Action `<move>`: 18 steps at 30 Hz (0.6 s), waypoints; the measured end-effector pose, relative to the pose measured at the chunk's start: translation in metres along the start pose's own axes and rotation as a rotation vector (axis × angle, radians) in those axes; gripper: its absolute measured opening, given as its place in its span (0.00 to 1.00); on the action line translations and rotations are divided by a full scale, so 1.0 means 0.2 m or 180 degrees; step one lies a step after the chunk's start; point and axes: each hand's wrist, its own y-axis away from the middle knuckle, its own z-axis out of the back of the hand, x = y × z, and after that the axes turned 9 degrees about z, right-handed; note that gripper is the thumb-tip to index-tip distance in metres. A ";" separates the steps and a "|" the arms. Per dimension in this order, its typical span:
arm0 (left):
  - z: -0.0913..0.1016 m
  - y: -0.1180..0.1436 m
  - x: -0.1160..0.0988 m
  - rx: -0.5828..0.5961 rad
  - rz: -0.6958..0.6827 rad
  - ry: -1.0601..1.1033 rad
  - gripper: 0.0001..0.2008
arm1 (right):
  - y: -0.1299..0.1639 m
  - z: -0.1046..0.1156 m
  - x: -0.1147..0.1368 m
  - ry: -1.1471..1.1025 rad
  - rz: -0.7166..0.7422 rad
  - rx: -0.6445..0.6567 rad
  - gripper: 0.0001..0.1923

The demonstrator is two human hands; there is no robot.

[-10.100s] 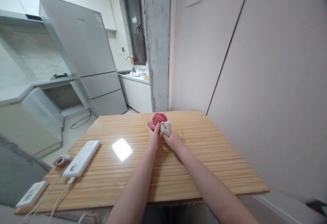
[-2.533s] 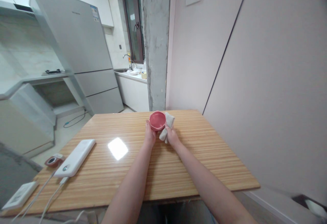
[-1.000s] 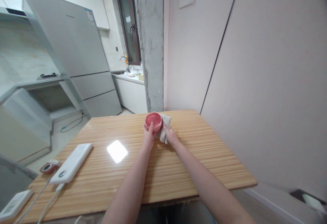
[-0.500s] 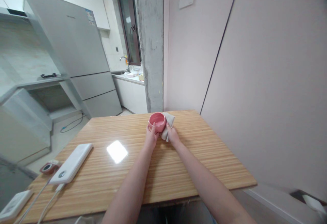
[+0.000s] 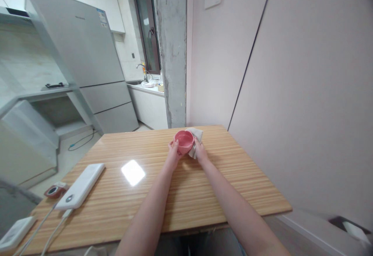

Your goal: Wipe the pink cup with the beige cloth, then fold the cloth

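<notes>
A small pink bowl (image 5: 184, 141) is held up over the far part of the wooden table (image 5: 151, 193), tilted with its opening toward me. My left hand (image 5: 174, 155) grips the bowl's left side. My right hand (image 5: 199, 151) presses a pale cloth (image 5: 196, 135) against the bowl's right side and back; most of the cloth is hidden behind the bowl and my fingers.
A white power bank (image 5: 81, 186) with cables lies on the table's left part, with a small red round object (image 5: 53, 190) beside it and a white device (image 5: 13, 237) at the near left corner. A wall runs along the right edge. A fridge (image 5: 87, 57) stands beyond.
The bowl and both hands have shifted slightly right and the bowl has tilted more toward me; the cloth has slid further around the bowl's right side.
</notes>
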 end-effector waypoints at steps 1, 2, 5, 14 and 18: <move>0.00 0.01 0.00 0.0004 -0.0024 -0.0018 0.35 | 0.00 0.00 0.00 -0.0051 0.0010 0.0035 0.26; 0.00 0.01 0.00 0.0023 -0.0068 -0.0044 0.36 | 0.00 0.00 -0.01 -0.0096 0.0001 0.0056 0.26; 0.01 0.03 0.00 0.0042 -0.0232 -0.0078 0.36 | 0.00 -0.01 -0.02 -0.0095 -0.0064 0.0087 0.27; 0.03 -0.01 0.00 -0.0007 -0.0581 -0.0020 0.37 | 0.07 -0.06 0.02 0.0116 -0.0081 0.0182 0.29; 0.06 -0.03 0.00 -0.0042 -0.0282 -0.0260 0.32 | 0.06 -0.03 0.04 0.0061 -0.0144 -0.0010 0.28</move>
